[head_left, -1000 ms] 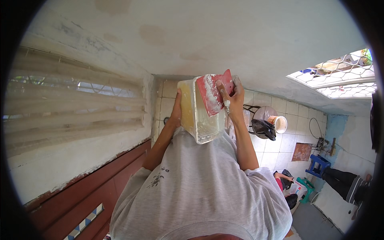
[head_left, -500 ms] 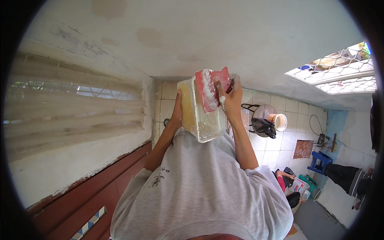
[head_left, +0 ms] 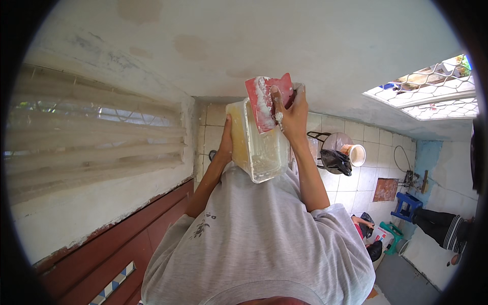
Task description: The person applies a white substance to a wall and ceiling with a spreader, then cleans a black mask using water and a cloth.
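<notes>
A translucent plastic tub [head_left: 267, 165], yellowish on its left side and smeared white inside, is tilted in front of my chest. My left hand [head_left: 225, 140] grips it by the left wall; the fingers behind are partly hidden. In my right hand [head_left: 295, 119] is a red plastic putty spreader [head_left: 261, 104], its left part coated with white paste. The thumb presses on the spreader's face, and the other fingers lie behind it. The spreader is above the tub's open side, in front of the far wall. White paste also sticks to my right hand near the thumb.
A patchy plastered wall [head_left: 203, 56] rises ahead, with a barred window [head_left: 432, 86] at right. On the tiled floor, a round stool [head_left: 333, 145] carries a black bag [head_left: 335, 161] and a white bucket [head_left: 357, 155]. A blue stool [head_left: 406, 206] and other people are at lower right.
My right hand has raised the spreader slightly, up and away from the tub's opening. The tub and my left hand have barely moved.
</notes>
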`<state>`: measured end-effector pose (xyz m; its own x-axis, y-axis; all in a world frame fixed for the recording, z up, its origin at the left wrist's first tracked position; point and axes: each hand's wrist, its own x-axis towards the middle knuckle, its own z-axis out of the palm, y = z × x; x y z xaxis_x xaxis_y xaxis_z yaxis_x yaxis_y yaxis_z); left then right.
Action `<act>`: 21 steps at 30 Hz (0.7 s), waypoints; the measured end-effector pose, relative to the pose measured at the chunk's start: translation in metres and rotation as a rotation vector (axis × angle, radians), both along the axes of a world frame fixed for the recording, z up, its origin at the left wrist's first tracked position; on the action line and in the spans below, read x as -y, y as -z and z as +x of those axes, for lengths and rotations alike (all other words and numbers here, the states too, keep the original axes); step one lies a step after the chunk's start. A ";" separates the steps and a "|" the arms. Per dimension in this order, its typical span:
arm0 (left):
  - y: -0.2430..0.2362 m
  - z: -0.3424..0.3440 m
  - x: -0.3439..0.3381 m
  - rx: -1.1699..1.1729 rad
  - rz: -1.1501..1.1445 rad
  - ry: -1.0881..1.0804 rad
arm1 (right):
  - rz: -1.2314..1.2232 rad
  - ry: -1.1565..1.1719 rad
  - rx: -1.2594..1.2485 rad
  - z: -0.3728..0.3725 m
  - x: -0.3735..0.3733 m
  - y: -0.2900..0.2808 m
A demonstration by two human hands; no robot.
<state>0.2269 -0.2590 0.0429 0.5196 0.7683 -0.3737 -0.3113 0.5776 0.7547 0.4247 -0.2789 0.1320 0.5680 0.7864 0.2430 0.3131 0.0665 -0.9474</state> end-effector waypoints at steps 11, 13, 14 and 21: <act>0.036 -0.017 0.006 0.040 -0.025 0.018 | -0.028 0.028 -0.010 -0.007 -0.003 0.004; 0.046 -0.016 0.009 0.040 -0.028 0.030 | -0.035 0.047 -0.033 -0.007 -0.003 0.000; 0.051 -0.016 0.011 0.046 -0.028 0.035 | -0.036 0.047 -0.033 -0.007 -0.002 -0.003; 0.048 -0.020 0.016 0.080 -0.021 0.072 | 0.008 0.038 0.008 -0.011 -0.004 -0.013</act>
